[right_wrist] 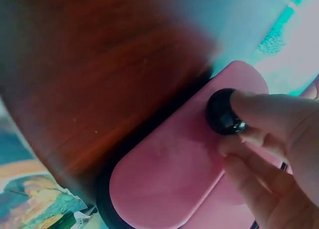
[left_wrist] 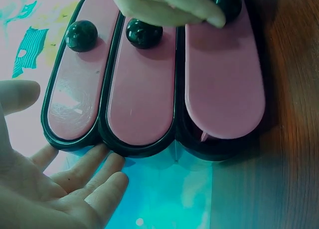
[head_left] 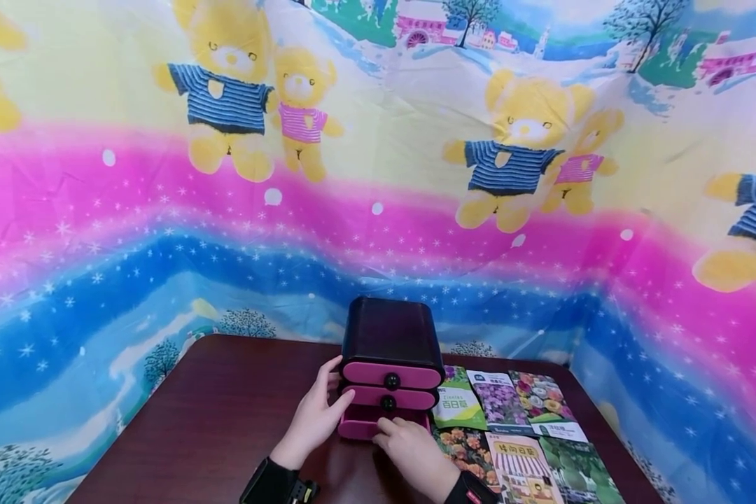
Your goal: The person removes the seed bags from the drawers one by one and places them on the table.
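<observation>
A small black desk organizer (head_left: 390,329) with three stacked pink drawers stands on the table. Its bottom drawer (head_left: 355,429) is pulled partway out, while the top drawer (head_left: 365,374) and middle drawer (head_left: 365,397) sit in the body. My right hand (head_left: 412,448) pinches the round black knob (right_wrist: 219,112) of the bottom drawer between thumb and fingers. My left hand (head_left: 315,420) rests its extended fingers along the organizer's left side, thumb near the front, as the left wrist view shows. What the bottom drawer holds cannot be made out.
Several seed packets lie in two rows right of the organizer, among them a green and white packet (head_left: 456,406) close to its side and a striped-awning packet (head_left: 523,465). A cartoon bear curtain (head_left: 378,238) hangs behind the dark wooden table (head_left: 227,406).
</observation>
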{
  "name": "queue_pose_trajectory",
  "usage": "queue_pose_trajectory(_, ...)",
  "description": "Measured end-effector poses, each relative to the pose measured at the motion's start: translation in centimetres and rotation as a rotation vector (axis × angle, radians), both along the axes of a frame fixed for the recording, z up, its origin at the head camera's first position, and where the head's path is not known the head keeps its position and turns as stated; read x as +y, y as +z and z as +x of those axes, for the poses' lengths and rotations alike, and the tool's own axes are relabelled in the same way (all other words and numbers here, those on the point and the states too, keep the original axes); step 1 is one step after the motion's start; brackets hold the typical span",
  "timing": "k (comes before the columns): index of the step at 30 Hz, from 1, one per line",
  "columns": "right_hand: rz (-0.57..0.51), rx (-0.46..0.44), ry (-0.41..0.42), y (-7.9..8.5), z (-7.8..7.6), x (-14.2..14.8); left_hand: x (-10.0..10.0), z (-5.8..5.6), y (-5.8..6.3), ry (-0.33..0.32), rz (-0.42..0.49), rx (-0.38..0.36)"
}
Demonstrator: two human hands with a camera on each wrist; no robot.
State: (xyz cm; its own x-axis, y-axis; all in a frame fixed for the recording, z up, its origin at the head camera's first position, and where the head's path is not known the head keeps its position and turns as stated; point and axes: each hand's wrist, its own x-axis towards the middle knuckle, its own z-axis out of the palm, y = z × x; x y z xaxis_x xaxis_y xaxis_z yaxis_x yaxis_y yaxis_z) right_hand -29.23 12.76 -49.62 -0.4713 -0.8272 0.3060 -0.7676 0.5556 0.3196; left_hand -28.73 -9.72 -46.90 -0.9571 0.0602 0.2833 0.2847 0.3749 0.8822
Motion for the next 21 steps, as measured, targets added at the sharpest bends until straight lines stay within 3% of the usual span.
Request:
queue_pose_trajectory(4,0.003,-0.048,-0.066,0.21,-0.26,0.04,0.13,-0.06,0.07,-0.01,0.004,0.004)
queue_pose_trajectory(10,-0.011,-0.057,-0.098,-0.09,-0.34,0.01,0.29,-0.04,0.03,0.001,-0.005,0.021)
queue_pose_trajectory(21,-0.056,-0.196,-0.188,-0.34,-0.01,0.26,0.27,-0.08,-0.11,0.021,-0.012,0.011)
